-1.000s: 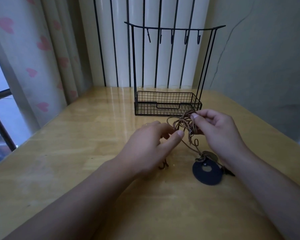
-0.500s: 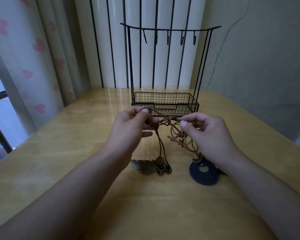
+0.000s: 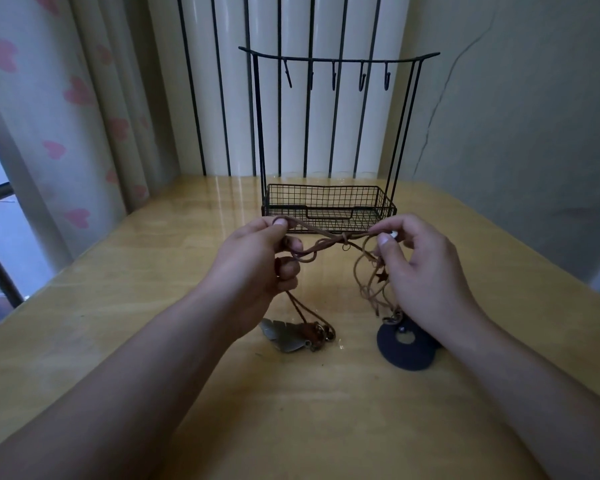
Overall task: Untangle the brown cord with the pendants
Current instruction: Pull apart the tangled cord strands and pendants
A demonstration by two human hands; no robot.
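The brown cord (image 3: 321, 241) stretches between my two hands above the wooden table (image 3: 153, 306), with a small knot near its middle. My left hand (image 3: 257, 261) pinches one end between thumb and forefinger, and more cord runs through its curled fingers. My right hand (image 3: 420, 265) pinches the other side, where loose loops and a small star charm (image 3: 381, 277) hang. A metal feather pendant (image 3: 281, 337) with beads lies on the table under my left hand. A dark round disc pendant (image 3: 407, 348) lies under my right hand.
A black wire rack (image 3: 329, 209) with a mesh basket and a top bar of several hooks stands just behind my hands. Curtains with pink hearts hang at the left, a window beside them. A wall rises at the right.
My hands have drawn apart, pulling the tangled cord into a taut line with one knot. The feather pendant has come into sight under my left hand.
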